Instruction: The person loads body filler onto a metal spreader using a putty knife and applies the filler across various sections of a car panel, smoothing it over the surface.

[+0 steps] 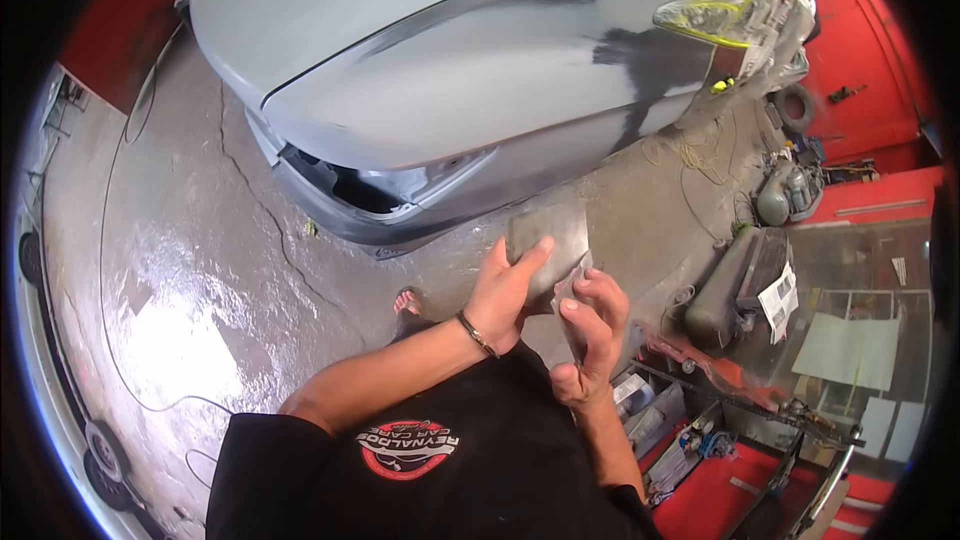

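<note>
In front of my black shirt, my left hand grips a thin grey sheet, its thumb lying on top and its other fingers largely hidden. Close by on the right, my right hand is curled, with a small folded greyish piece between its fingers beside the sheet's edge. Whether that piece joins the sheet is unclear. Both hands are over the floor, close to the lower edge of a grey car body with dark patches.
Yellow tape and wrap cover a car light. A tire, a compressor and a dark green cylinder are on the right. A hose crosses the floor at left. Trays with tools are at lower right.
</note>
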`<state>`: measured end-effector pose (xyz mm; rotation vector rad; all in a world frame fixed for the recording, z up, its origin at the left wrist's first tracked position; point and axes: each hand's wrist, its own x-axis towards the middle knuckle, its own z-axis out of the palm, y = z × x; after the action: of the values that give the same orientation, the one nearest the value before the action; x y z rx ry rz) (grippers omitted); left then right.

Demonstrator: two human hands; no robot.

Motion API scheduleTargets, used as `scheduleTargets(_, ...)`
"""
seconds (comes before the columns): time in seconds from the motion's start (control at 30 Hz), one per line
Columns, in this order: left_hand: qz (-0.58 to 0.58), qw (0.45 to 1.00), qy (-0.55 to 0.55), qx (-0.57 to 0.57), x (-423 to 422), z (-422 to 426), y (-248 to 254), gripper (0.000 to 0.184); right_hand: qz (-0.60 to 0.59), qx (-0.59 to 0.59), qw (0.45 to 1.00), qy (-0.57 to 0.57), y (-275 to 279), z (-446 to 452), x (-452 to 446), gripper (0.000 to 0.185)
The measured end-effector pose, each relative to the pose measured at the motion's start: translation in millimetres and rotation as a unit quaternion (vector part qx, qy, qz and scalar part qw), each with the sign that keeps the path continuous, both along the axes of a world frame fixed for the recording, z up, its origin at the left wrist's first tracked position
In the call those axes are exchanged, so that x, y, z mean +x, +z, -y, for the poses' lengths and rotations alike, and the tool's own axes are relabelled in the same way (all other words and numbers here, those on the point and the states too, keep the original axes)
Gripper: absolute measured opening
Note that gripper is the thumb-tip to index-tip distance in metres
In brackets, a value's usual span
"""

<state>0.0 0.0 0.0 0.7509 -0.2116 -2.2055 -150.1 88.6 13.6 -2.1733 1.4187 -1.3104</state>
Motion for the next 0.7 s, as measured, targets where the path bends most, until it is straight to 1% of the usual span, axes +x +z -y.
scheduleTargets(0.07, -0.001, 0.999, 0.003, 0.032, 4, -12, 8, 0.041, 0.055, 0.024, 0.998, 0.0, -1, -9, -3, 0.05)
scheduleTargets(0.1, 0.012, 1.0, 0.021, 0.004, 21, -2, -4, 0.041, 0.05, 0.019, 0.999, 0.011, -20, 3, 6, 0.048)
scheduleTargets(0.17, 0.005, 0.998, 0.053, -0.02, 24, -9, -14, 0.04, 0.006, 0.041, 0.999, 0.028, -18, -2, -17, 0.045)
scheduleTargets(0.2, 0.023, 0.997, 0.066, -0.027, 30, -11, -12, 0.038, -0.037, 0.065, 0.996, 0.038, -9, -1, -27, 0.045)
scheduleTargets(0.3, 0.044, 0.994, 0.089, -0.048, 45, -7, -13, 0.038, -0.178, 0.103, 0.979, 0.011, 17, 11, -48, 0.042)
scheduleTargets(0.33, 0.053, 0.992, 0.091, -0.071, 49, -5, -14, 0.039, -0.197, 0.1, 0.975, 0.001, 29, 17, -47, 0.042)
scheduleTargets(0.4, 0.138, 0.972, 0.057, -0.183, 53, -6, -16, 0.039, -0.223, 0.105, 0.969, 0.013, 50, 28, -33, 0.044)
scheduleTargets(0.47, 0.12, 0.97, 0.003, -0.21, 56, -11, -9, 0.038, -0.262, 0.108, 0.958, 0.032, 58, 35, -16, 0.046)
scheduleTargets(0.53, 0.258, 0.909, 0.027, -0.326, 54, -17, -9, 0.04, -0.279, 0.109, 0.951, 0.075, 54, 37, 2, 0.043)
scheduleTargets(0.57, 0.324, 0.866, 0.039, -0.379, 54, -19, -10, 0.041, -0.284, 0.11, 0.948, 0.089, 51, 35, 8, 0.043)
scheduleTargets(0.6, 0.347, 0.863, 0.064, -0.363, 56, -19, -9, 0.045, -0.292, 0.116, 0.943, 0.107, 49, 32, 13, 0.043)
scheduleTargets(0.7, 0.405, 0.824, 0.118, -0.378, 69, -16, 2, 0.046, -0.303, 0.111, 0.937, 0.131, 47, 26, 16, 0.044)
